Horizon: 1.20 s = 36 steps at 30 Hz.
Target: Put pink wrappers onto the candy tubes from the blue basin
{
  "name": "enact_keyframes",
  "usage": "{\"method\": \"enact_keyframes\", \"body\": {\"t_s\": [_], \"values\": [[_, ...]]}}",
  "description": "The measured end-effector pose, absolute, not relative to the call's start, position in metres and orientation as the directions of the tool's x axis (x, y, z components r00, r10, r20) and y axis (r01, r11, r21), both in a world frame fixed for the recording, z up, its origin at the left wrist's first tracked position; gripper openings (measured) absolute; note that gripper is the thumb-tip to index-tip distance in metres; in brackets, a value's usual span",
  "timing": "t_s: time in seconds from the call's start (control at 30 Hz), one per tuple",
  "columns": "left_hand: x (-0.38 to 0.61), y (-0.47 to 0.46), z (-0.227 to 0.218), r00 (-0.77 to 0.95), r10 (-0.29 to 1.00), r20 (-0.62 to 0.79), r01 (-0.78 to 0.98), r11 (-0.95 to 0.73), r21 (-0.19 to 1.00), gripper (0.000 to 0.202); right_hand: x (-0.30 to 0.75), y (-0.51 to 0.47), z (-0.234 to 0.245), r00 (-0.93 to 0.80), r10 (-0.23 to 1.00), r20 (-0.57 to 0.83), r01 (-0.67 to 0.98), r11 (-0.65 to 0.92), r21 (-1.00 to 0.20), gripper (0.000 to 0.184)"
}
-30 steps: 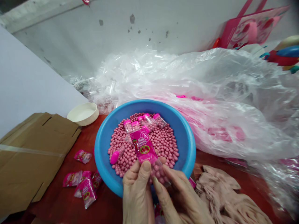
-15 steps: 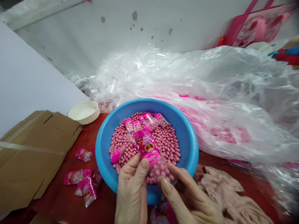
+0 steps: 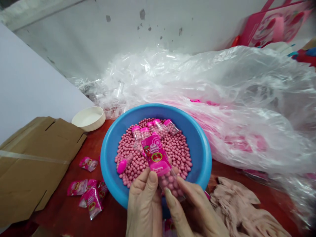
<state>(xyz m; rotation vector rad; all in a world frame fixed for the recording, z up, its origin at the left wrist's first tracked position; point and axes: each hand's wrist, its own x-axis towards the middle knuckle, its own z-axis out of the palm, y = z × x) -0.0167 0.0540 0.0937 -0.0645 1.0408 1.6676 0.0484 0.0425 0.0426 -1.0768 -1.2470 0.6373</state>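
Both hands hold one pink printed candy packet (image 3: pixel 158 158), tilted over the front of a blue basin (image 3: pixel 111 177). Its clear lower end shows round pink candies. My left hand (image 3: pixel 145 200) pinches the left edge between thumb and fingers. On the lower right, the thumb and fingers of my right hand (image 3: pixel 192 204) close round the clear end. Loose pink candy balls (image 3: pixel 180 151) fill the bottom of the basin. Several small clear jars with pink lids (image 3: pixel 171 126) lie on them, filled with candies. A jar with a rounded pink lid (image 3: pixel 122 166) rests at the left.
Filled packets (image 3: pixel 91 197) lie left of the basin on the red table (image 3: pixel 61 217). Further left is a cardboard box (image 3: pixel 37 168), with a white dish (image 3: pixel 89 119) behind it. Clear plastic bags (image 3: pixel 234 85) spread behind and right. A beige cloth (image 3: pixel 244 207) lies at right.
The packet has tipped slightly and its lower end sits a little lower. Both hands have shifted slightly, the right one leftward, keeping their hold. The jars in the basin look the same.
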Motion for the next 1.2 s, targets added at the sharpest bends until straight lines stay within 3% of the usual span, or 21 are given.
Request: {"method": "enact_keyframes", "body": {"t_s": [0.13,0.37,0.53,0.6,0.7,0.77,0.97,1.1,1.2], "values": [[-0.024,0.057,0.092,-0.417,0.772,-0.480,-0.755,0.000,0.656,0.011,0.048,0.045,0.045,0.250,0.888,0.386,0.086,0.377,-0.922,0.039],[-0.010,0.053,0.095,-0.345,0.770,-0.537,-0.798,0.061,0.600,0.012,0.053,0.040,0.042,0.152,0.887,0.436,0.154,0.415,-0.897,0.042],[-0.008,0.052,0.091,-0.299,0.815,-0.497,-0.793,0.077,0.604,0.015,0.050,0.043,0.044,0.170,0.940,0.297,0.076,0.288,-0.954,0.045],[-0.008,0.053,0.088,-0.358,0.823,-0.441,-0.768,0.009,0.640,0.023,0.054,0.051,0.048,0.073,0.954,0.289,0.114,0.280,-0.953,0.052],[-0.008,0.053,0.086,-0.492,0.768,-0.410,-0.677,-0.042,0.735,0.022,0.064,0.065,0.054,-0.214,0.903,0.372,0.225,0.416,-0.881,0.059],[-0.008,0.052,0.087,-0.567,0.721,-0.398,-0.602,-0.033,0.798,0.018,0.066,0.068,0.055,-0.287,0.863,0.415,0.238,0.484,-0.842,0.060],[-0.014,0.050,0.093,-0.637,0.677,-0.368,-0.519,-0.024,0.855,0.019,0.053,0.054,0.048,-0.045,0.916,0.398,0.146,0.400,-0.905,0.052],[-0.023,0.052,0.098,-0.561,0.753,-0.344,-0.487,0.035,0.872,0.012,0.067,0.057,0.054,-0.156,0.916,0.368,0.197,0.394,-0.898,0.047],[-0.029,0.053,0.100,-0.534,0.807,-0.253,-0.324,0.081,0.943,0.010,0.081,0.071,0.060,-0.207,0.900,0.385,0.267,0.430,-0.862,0.044]]}}
